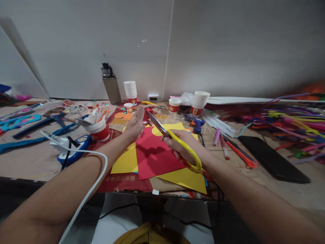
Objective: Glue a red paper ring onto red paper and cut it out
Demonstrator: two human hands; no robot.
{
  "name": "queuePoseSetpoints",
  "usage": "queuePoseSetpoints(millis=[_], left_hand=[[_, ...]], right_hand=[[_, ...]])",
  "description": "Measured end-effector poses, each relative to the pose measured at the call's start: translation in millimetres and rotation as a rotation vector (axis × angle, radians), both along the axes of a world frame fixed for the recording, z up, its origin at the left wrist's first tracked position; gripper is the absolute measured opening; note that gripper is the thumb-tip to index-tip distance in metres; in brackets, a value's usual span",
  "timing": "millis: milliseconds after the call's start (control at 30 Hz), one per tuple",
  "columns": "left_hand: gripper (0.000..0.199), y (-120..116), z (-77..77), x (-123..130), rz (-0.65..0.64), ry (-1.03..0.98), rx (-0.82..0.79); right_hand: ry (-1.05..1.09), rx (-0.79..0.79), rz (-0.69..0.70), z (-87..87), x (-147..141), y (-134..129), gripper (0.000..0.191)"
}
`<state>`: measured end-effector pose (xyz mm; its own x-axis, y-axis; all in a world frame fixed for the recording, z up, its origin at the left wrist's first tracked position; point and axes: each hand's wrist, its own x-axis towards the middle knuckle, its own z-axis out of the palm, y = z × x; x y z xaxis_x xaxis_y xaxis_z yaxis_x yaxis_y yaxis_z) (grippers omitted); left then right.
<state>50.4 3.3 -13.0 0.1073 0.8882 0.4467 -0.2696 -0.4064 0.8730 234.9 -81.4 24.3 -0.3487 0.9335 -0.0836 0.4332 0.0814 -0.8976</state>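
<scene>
My left hand (137,122) pinches a small piece of red paper (146,116) above the table. In my right hand (181,144) is a pair of scissors with yellow handles (186,149), its metal blades pointing up and left toward the red piece. The blade tips are at or very near that piece; whether they touch it I cannot tell. Under both hands lies a large red sheet of paper (154,157) on top of yellow sheets (124,161). Several orange paper discs (128,117) lie just beyond my left hand.
Left are a paper cup of tools (100,130), a blue power strip (85,145) and a white cable crossing my forearm. Behind stand a bottle (111,88) and stacked cups (200,101). Right are a blue glue gun (197,125), markers, a box cutter (241,154), a black phone (274,158) and pipe cleaners.
</scene>
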Motion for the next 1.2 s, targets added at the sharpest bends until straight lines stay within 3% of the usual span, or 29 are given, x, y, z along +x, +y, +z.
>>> queuePoseSetpoints(millis=[433,733,800,967,1200], left_hand=[[0.053,-0.1,-0.1,1.7,0.010,0.002,0.018],[0.052,-0.3,3.2,-0.3,0.018,-0.023,0.013],[0.054,-0.2,5.0,-0.3,0.028,-0.041,0.005],[0.054,-1.2,7.7,-0.2,0.012,-0.075,0.002],[0.051,-1.3,5.0,-0.2,-0.014,-0.052,0.000]], right_hand=[[-0.052,-0.029,-0.037,8.5,-1.3,-2.1,0.008],[-0.217,0.343,0.081,-1.7,6.6,8.5,0.018],[-0.203,0.319,0.105,0.2,6.8,7.0,0.019],[-0.078,0.081,0.057,7.7,4.5,-0.3,0.023],[-0.011,0.009,0.042,7.0,2.9,-1.9,0.025]])
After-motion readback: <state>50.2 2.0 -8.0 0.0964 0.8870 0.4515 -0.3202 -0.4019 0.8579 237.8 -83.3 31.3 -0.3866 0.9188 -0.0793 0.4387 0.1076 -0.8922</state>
